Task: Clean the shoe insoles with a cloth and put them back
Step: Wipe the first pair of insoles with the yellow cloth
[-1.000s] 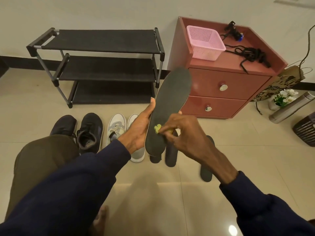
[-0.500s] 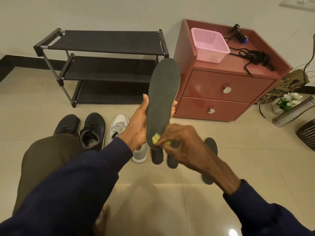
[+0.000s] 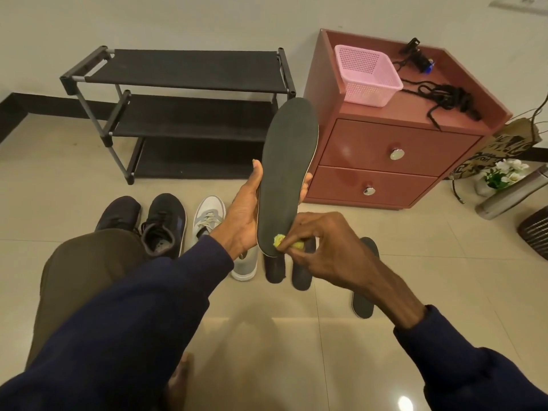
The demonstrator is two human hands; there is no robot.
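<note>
Right hand [image 3: 326, 247] pinching yellow cloth [image 3: 278, 241] against lower end of insole [image 3: 287, 173], left hand [image 3: 243, 215] gripping its edges upright, loose insoles [image 3: 300, 275] on glossy tiled floor [image 3: 267, 336] beneath hands, shoes [image 3: 163, 223] left, shoe rack [image 3: 189, 114] and red cabinet [image 3: 385, 161] beyond, against wall [image 3: 178, 22]

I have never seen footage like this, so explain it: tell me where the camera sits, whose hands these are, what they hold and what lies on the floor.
No machine here: a person works with bare hands, and the camera is worn on their head, looking forward and down. The left hand holds a dark insole nearly upright by its edges. The right hand pinches a small yellow cloth against its lower end. On the floor lie other insoles, black shoes and a grey shoe. Behind stand a rack and a cabinet bearing a pink basket.
</note>
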